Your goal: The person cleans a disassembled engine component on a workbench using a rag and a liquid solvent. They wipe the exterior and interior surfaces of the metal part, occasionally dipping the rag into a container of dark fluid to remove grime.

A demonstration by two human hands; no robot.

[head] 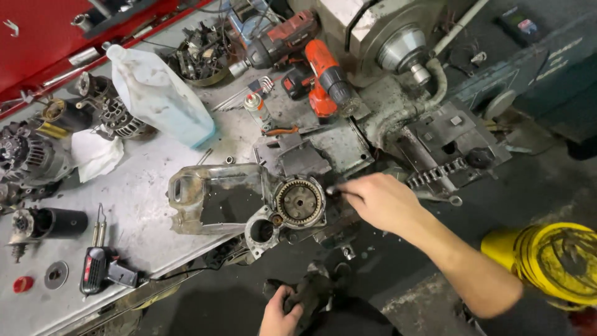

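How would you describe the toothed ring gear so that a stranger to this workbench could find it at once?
Start at the grey metal workbench and go to its near edge, where a grimy aluminium housing lies. The ring gear sits at that housing's right end, just left of the right hand. It alone is a round, brass-tinted ring of inward teeth.

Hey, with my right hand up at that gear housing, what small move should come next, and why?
Probably ease the right hand a touch leftward, so the small dark part pinched in its fingertips meets the ring gear. It sits just beside the gear's edge, and the left hand is low, gripping a dark rag.
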